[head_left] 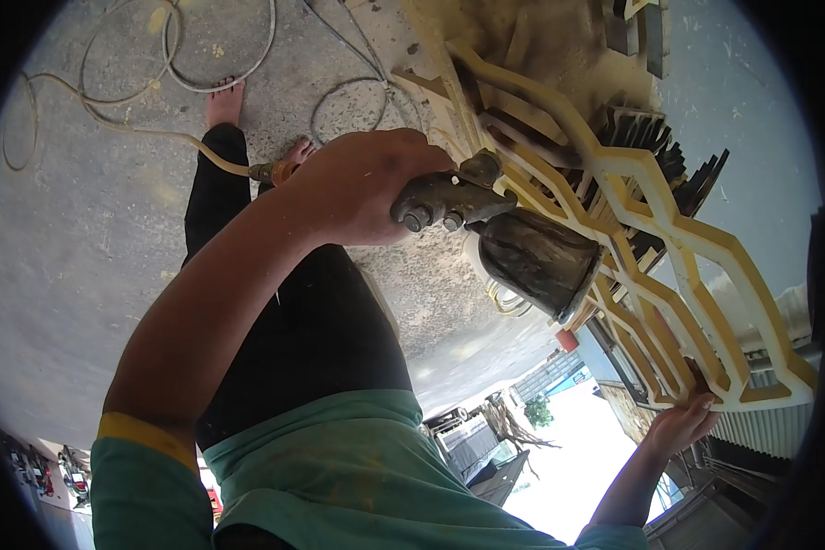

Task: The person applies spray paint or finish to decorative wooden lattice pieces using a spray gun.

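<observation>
My left hand (367, 183) is closed round a spray gun (454, 197) with a dark, stained cup (541, 261) at its side. A beige hose (179, 137) joins the gun near the hand. To the right stands a yellow and whitish lattice frame (614, 163) of angular openings, close to the cup. Down at the frame's lower edge, my right hand (683, 424) grips one of its bars; some of its fingers are hidden behind the bar.
Hose loops (270, 46) lie on the grey concrete floor (64, 247) around my bare feet (224, 103). Dark slatted pieces (697, 183) are behind the frame. A small red container (567, 341) stands below the cup in view. Corrugated metal (779, 426) shows at the lower right.
</observation>
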Available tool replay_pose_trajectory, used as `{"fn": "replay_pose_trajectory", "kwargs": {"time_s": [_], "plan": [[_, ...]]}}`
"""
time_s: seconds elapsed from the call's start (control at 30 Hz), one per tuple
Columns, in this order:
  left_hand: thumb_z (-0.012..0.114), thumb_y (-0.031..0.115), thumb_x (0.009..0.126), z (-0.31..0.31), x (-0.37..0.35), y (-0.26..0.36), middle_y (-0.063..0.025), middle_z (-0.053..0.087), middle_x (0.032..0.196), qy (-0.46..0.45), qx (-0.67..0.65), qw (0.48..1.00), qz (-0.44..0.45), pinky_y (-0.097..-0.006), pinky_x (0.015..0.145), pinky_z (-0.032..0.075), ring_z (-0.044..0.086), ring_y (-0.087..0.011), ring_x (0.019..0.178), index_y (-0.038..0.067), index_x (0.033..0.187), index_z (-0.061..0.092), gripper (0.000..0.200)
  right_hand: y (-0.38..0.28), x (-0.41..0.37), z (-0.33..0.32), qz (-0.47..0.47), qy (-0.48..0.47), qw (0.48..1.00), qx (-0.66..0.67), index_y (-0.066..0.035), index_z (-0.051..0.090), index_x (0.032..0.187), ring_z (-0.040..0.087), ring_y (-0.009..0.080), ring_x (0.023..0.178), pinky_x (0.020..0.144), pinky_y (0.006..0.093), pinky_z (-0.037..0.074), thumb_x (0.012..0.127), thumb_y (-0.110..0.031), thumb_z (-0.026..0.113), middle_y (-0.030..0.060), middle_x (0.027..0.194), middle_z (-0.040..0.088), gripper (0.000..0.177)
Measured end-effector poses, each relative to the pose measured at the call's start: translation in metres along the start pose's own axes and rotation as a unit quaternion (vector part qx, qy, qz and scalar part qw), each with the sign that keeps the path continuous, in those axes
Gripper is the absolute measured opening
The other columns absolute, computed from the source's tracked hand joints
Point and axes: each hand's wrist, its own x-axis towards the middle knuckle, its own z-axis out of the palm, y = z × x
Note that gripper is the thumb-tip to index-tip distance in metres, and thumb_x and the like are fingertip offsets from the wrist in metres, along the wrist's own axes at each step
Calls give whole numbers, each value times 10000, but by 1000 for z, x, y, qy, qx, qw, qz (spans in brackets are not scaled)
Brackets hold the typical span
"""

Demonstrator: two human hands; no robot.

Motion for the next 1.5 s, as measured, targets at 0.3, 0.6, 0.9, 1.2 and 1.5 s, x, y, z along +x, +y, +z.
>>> {"fn": "replay_pose_trajectory", "kwargs": {"time_s": [0.3, 0.6, 0.9, 1.2, 1.5], "plan": [[758, 46, 574, -4, -4, 18, -95, 629, 1044, 16, -36, 998, 45, -406, 801, 524, 636, -312, 961, 93, 1162, 602, 610, -7, -1, 7, -8, -43, 999, -22, 19, 375, 1364, 514, 258, 1191, 1019, 405, 473, 934, -461, 562, 193, 1221, 482, 670], [723, 35, 593, -20, 10, -3, -114, 630, 1039, -21, -1, 1000, -14, -425, 870, 495, 616, -333, 994, 74, 1155, 609, 575, -6, -2, 11, -4, -3, 999, -38, 27, 381, 1340, 540, 266, 1171, 1014, 414, 480, 904, -520, 582, 199, 1214, 483, 728], [726, 24, 553, -30, 17, 3, -111, 641, 1050, -44, -53, 997, 36, -411, 845, 504, 630, -323, 995, 76, 1144, 617, 603, -4, -7, 0, -9, -17, 998, -53, 53, 332, 1370, 519, 323, 1206, 1038, 436, 464, 901, -482, 613, 244, 1296, 450, 766], [730, 20, 556, -43, 21, 2, -105, 638, 1039, -41, -56, 996, 57, -416, 823, 512, 636, -321, 967, 78, 1131, 616, 589, 1, -8, -3, -21, -4, 999, -47, 65, 357, 1348, 505, 331, 1213, 1053, 446, 429, 893, -487, 622, 255, 1307, 445, 763], [731, 19, 577, -42, 25, -3, -96, 638, 1012, -49, -27, 998, 32, -414, 820, 511, 635, -322, 962, 79, 1121, 620, 559, 1, -8, -5, -12, -10, 998, -54, 48, 303, 1384, 454, 331, 1255, 1070, 457, 398, 891, -492, 617, 261, 1352, 386, 795]]}}
